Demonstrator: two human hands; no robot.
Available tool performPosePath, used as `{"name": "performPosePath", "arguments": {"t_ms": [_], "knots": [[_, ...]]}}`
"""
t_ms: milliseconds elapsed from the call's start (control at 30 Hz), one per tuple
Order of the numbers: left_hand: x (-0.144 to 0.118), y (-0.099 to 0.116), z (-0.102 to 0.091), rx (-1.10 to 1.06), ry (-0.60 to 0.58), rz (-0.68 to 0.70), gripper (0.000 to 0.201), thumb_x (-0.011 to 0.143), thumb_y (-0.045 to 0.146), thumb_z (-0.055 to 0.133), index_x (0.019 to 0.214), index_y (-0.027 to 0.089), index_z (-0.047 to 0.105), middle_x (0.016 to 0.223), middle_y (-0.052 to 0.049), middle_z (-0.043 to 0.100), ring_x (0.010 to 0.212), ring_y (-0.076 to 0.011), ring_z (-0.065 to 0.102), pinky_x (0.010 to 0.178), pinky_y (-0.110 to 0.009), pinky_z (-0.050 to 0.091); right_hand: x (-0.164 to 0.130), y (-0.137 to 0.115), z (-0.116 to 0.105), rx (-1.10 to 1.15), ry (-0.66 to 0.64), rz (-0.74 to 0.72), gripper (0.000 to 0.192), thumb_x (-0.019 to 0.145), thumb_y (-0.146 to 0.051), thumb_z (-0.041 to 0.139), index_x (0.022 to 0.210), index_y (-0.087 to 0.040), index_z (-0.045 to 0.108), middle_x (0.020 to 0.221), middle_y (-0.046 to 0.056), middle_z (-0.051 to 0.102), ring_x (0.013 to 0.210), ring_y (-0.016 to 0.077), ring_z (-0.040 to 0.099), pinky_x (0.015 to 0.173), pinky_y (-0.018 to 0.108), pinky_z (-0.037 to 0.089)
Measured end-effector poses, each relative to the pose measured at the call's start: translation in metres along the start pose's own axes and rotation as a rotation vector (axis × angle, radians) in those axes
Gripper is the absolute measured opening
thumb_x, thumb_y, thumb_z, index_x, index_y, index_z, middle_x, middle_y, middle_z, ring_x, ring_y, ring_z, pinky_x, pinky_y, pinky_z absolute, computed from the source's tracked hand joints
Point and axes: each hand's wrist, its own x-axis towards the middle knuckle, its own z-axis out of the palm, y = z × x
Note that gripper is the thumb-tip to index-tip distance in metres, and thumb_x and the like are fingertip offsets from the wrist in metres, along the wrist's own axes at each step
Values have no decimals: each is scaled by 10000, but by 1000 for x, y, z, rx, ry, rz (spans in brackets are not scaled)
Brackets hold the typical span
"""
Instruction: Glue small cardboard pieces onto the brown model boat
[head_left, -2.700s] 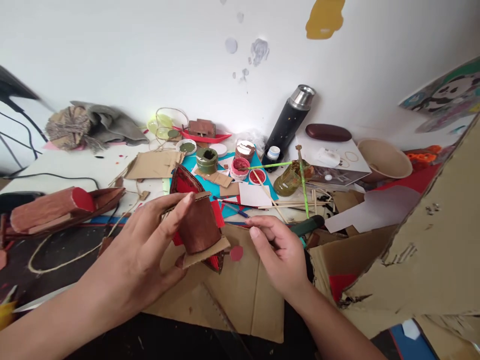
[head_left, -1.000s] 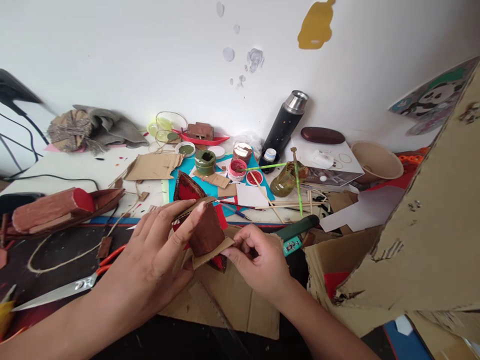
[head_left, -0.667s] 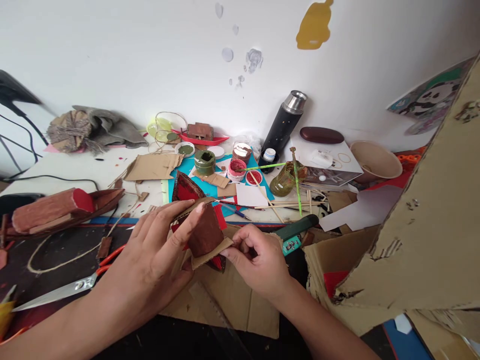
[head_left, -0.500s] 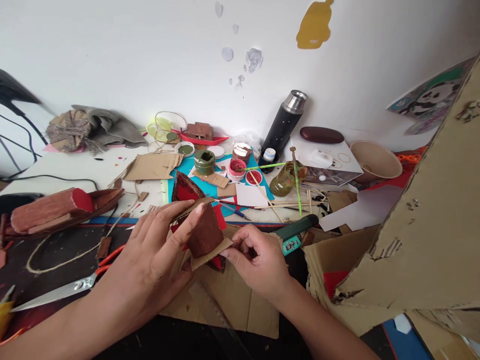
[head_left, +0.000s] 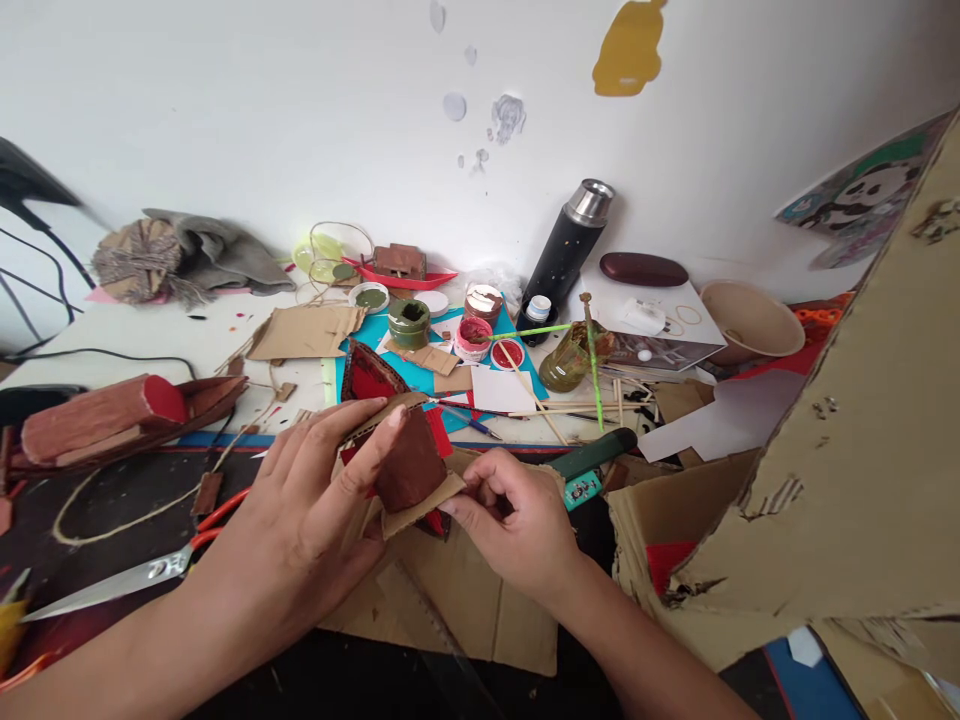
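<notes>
Right hand (head_left: 517, 520) closed in, pinching model's (head_left: 405, 465) edge

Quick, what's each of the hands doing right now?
Left hand: closed around the small brown-and-red cardboard model.
Right hand: fingers pinched on the model's lower cardboard edge.

My left hand (head_left: 300, 525) reaches in from the lower left, palm down, fingers spread and curled in a grip. My right hand (head_left: 517, 525) comes from the lower right, thumb and forefinger pinched, the other fingers curled.
</notes>
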Motion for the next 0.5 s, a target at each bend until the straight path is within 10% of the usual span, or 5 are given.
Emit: {"name": "performPosePath", "arguments": {"t_ms": [500], "knots": [[-1,-4,-2,21,18,-88,1046,1042,144,630,1906,305,63,1613,-214,589,1431,-449,641,1129,-640,613,1,-6,-1,59,-3,-37,282,1014,-429,847,859,-255,688,582,-80,576,513,134,537,561,256,410]]}}
